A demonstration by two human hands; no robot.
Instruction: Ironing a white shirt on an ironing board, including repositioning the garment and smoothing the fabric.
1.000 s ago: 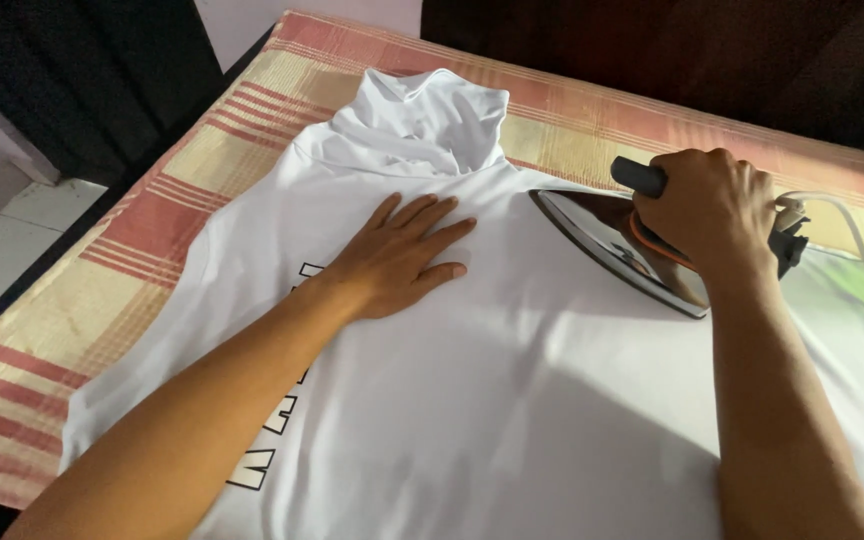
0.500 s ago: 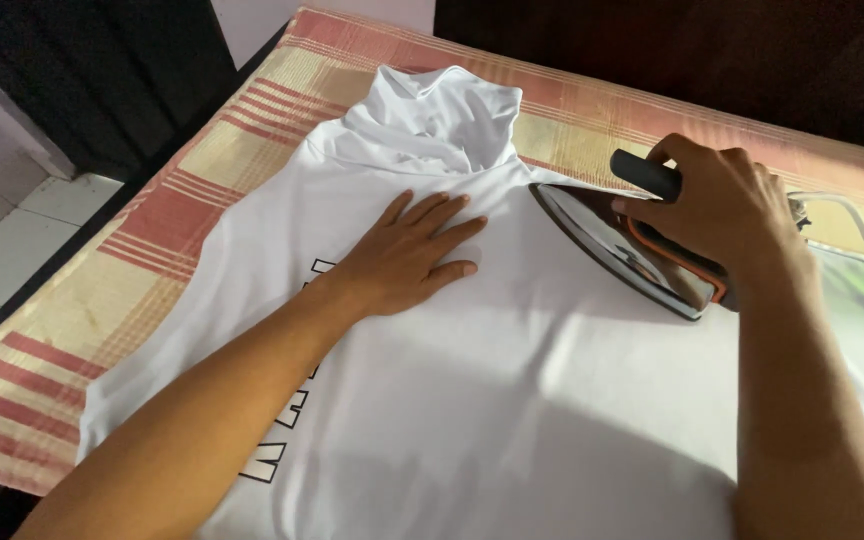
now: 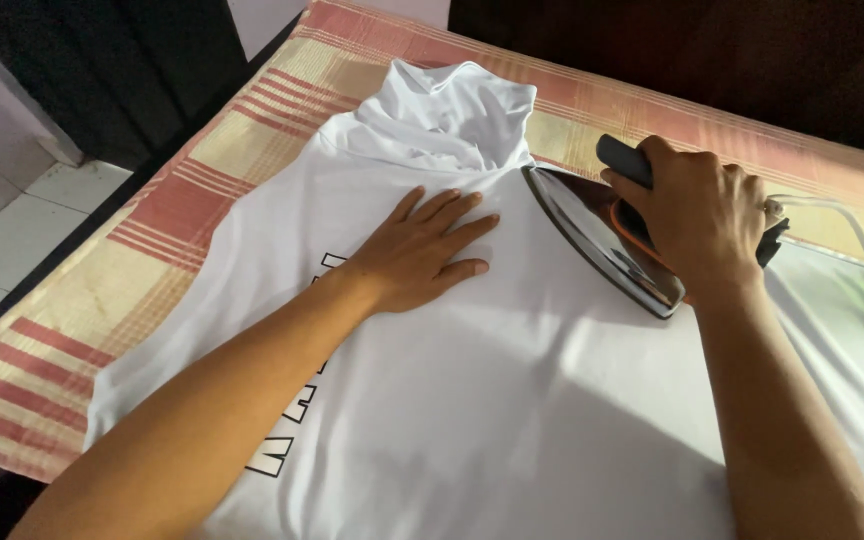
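A white, soft, thin cotton garment with black printing (image 3: 512, 400) lies spread flat over a padded surface covered in a red, cream and yellow striped cloth (image 3: 152, 210). Its high, rumpled collar (image 3: 447, 115) points toward the far edge of the surface, and its body runs down to the near edge.

The left hand (image 3: 422, 255) rests flat on the garment just below the collar, fingers spread and open, palm down, holding nothing but pinning the fabric. The right hand (image 3: 702, 215) has its grip closed fully round the dark handle of a flat electric iron with a polished metal soleplate and an orange body (image 3: 602, 235). The iron sits on the garment just right of the left hand, tilted so the shiny sole shows, its tip near the base of the collar. A pale cord (image 3: 862, 250) trails from it toward the right edge.

The cloth looks light and limp; it would likely slide and bunch under a push, so a flat palm suits it better than a pinch. The iron looks heavy and rigid, hot underneath, and is best taken only by its handle.
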